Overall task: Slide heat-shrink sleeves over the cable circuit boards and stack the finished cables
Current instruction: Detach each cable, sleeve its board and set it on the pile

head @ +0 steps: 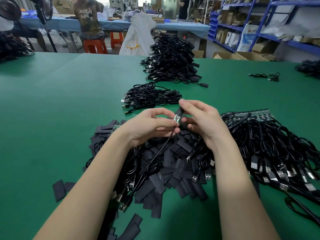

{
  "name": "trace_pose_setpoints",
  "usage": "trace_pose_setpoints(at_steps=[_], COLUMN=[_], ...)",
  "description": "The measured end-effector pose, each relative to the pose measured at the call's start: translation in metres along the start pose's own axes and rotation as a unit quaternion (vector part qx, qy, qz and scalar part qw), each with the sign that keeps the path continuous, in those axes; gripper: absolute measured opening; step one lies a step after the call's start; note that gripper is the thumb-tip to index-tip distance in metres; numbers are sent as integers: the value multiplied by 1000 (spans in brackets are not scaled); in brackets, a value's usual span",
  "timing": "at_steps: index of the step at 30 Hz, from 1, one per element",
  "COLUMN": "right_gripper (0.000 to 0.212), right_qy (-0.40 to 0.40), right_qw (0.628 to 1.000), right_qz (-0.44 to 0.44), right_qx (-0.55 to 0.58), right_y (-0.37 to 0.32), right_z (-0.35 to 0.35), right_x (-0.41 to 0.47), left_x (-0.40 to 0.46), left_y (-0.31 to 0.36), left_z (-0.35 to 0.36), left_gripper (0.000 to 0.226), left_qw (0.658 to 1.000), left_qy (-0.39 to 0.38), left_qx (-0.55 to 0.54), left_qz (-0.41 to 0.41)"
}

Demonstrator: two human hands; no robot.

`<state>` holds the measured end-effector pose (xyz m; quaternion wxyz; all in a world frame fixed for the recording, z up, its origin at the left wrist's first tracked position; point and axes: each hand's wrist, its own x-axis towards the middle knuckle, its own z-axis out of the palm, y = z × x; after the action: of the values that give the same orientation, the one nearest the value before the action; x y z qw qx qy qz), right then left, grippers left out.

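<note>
Both hands, left (152, 125) and right (202, 118), pinch a sleeve (180, 110) above loose sleeves (173, 163), cable piles (150, 97) beyond.

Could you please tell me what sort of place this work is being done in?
Likely a small electronics assembly workshop: piled USB cables on a green worktable, loose heat-shrink sleeves, and blue stock shelving.

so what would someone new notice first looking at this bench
Probably the two hands at centre: the left hand pinches a small circuit board on its cable while the right hand holds a black sleeve at the board's far end. Under them lies a heap of loose sleeves, and a tall stack of cables rises farther back on the green table.
</note>
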<state>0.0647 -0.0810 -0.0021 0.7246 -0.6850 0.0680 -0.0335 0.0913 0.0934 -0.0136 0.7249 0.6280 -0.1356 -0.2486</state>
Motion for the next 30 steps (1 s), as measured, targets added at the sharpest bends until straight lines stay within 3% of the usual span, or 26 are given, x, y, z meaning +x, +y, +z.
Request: trace_pose_setpoints(at_steps=[6, 12, 16, 23, 30], right_gripper=[16, 12, 15, 13, 29], right_qy=[-88, -98, -92, -47, -3], right_qw=[989, 984, 985, 989, 984], right_qz=[-23, -31, -27, -13, -2], right_qx=[116, 145, 141, 141, 177], right_y=[0, 2, 4, 6, 5], right_z=[-6, -6, -5, -4, -4], right_x=[-2, -2, 0, 4, 4], left_x=[-1, -4, -3, 1, 1], left_y=[4, 7, 5, 2, 2], left_z=[-1, -7, -8, -3, -3], left_gripper=[23, 24, 26, 12, 12], left_qw=[999, 996, 996, 994, 973], left_qy=[-31, -51, -24, 69, 83], left_qx=[-38, -75, -83, 45, 177], left_qz=[-3, -19, -28, 66, 124])
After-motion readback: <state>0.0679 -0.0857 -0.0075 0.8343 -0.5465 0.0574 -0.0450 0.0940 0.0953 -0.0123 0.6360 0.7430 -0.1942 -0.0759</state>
